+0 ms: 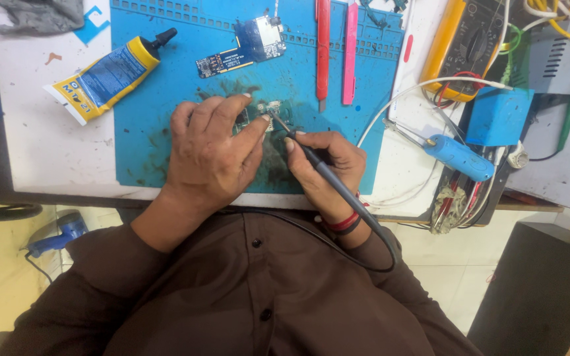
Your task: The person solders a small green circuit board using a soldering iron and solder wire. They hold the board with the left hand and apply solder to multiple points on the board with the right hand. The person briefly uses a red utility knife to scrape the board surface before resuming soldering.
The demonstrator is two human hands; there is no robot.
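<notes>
My left hand (211, 150) presses down on a small circuit board (266, 113) lying on the blue work mat (166, 132), fingers curled over most of it. My right hand (328, 165) grips a dark soldering iron (318, 168) like a pen. Its tip touches the small board just beside my left thumb. The iron's black cable loops back past my right wrist toward my body. Most of the small board is hidden under my left fingers.
A blue circuit board (245, 46) lies farther back on the mat, with a red tool (323, 46) and a pink tool (350, 53) beside it. A yellow-and-blue glue tube (103, 79) lies left. A blue-handled tool (460, 157), a yellow multimeter (460, 43) and wires crowd the right.
</notes>
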